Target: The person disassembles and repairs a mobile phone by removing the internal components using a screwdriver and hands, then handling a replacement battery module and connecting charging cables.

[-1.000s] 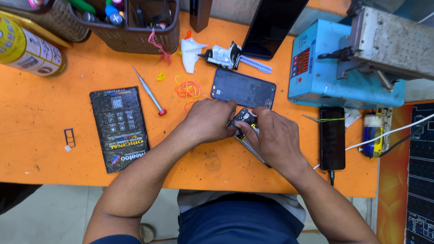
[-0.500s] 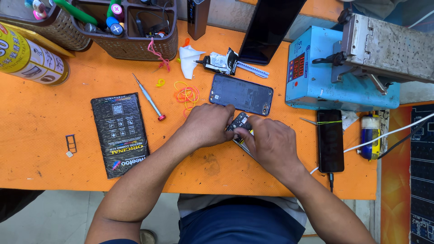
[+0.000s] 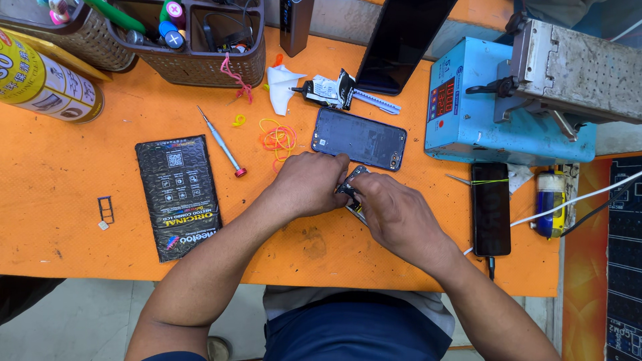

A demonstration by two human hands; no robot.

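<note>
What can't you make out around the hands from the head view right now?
- Small dark part: mostly covered by the left hand and right hand; its kind and each grip on it are unclear.
- Spray can: cut off by the left edge.
- Grey machine: cut off by the right edge.

orange table (image 3: 80, 200), blue machine (image 3: 481, 127), perhaps navy phone back (image 3: 358, 138)

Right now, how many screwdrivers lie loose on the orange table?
1. The screwdriver lies between the black packet and the rubber bands, left of the left hand. More tools may be hidden in the basket.
</note>
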